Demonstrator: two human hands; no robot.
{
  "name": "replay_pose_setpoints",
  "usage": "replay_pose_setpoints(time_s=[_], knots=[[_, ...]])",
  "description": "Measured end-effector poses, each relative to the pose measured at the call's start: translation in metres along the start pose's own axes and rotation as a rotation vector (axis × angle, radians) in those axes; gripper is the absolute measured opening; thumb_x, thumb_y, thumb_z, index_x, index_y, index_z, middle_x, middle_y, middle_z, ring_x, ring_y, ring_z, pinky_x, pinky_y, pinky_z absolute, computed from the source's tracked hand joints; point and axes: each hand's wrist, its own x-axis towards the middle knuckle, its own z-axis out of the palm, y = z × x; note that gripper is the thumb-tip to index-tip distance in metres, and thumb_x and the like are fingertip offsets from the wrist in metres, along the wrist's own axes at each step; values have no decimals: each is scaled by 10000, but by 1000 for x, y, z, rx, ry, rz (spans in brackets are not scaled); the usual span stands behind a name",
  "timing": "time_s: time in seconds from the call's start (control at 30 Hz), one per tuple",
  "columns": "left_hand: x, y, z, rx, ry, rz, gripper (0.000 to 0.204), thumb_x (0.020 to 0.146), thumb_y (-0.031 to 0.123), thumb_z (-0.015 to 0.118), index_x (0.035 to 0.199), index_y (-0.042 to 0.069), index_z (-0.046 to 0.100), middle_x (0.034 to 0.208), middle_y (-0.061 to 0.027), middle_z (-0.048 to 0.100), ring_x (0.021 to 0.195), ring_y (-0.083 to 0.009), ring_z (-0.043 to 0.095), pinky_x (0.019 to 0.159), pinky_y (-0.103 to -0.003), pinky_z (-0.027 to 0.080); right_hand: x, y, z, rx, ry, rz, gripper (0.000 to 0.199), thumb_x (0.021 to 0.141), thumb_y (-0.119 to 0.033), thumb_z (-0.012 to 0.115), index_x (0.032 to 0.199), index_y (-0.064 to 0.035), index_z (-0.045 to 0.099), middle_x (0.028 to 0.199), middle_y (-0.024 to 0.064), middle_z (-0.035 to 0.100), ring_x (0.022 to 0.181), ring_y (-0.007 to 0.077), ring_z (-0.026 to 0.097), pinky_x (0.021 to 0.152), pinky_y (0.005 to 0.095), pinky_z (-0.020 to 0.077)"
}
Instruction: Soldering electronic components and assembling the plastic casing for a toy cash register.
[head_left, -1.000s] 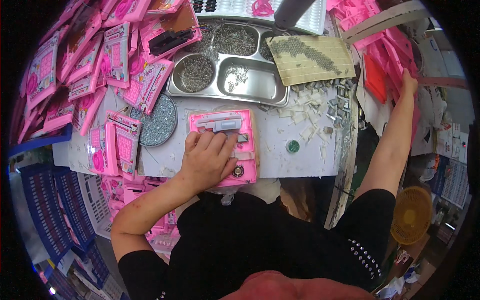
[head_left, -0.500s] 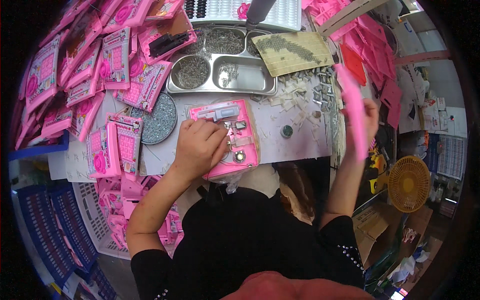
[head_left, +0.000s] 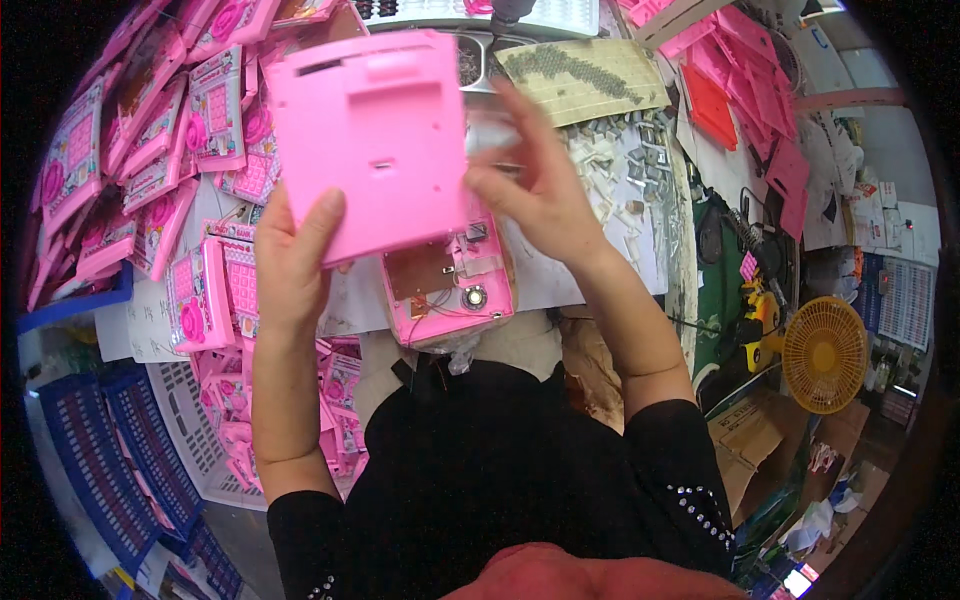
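Left hand (head_left: 289, 255) clasping lower-left edge of pink plastic panel (head_left: 385, 200); right hand (head_left: 545, 200), which held it earlier, now blurred, fingers spread, near right edge, contact unclear. Panel raised above open pink casing (head_left: 435, 334) with round speaker (head_left: 474, 298).

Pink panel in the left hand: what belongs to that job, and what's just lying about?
Likely the job:
pink panel, in the left hand
right hand, blurred, beside it
open pink case, partly hidden behind it

Seemingly just lying about:
round yellow slatted object
cardboard box
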Motion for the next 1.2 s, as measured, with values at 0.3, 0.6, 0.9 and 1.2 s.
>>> replay_pose_setpoints(time_s=[0.3,0.6,0.9,1.2], knots=[[-43,-38,31,875,-45,145,862,883,265,791,1552,-55,352,803,-92,692,660,-230,680,614,-328,531,-113,28,1,-292,92,162,602,957,-84,677,1506,-41,433,709,50,647,613,105,588,587,272,461],[-53,-69,26,780,-9,267,809,898,163,742,1568,-37,334,753,-49,585,615,-140,544,568,-276,436,-118,54,4,-524,52,141,499,940,-165,699,1412,-104,552,660,83,578,566,237,603,559,349,478],[-76,-77,31,840,145,199,713,924,125,721,1544,-20,401,665,38,412,568,-56,394,515,-242,325,-108,56,-6,-668,-108,-20,500,915,-155,741,1386,-58,604,666,85,601,580,212,618,572,330,479],[-80,-88,24,928,174,215,555,941,200,724,1441,14,570,587,-73,453,496,-179,466,506,-324,408,-100,34,7,-1062,-174,-19,445,958,-322,683,1358,-134,638,553,112,598,463,306,618,464,434,490]])
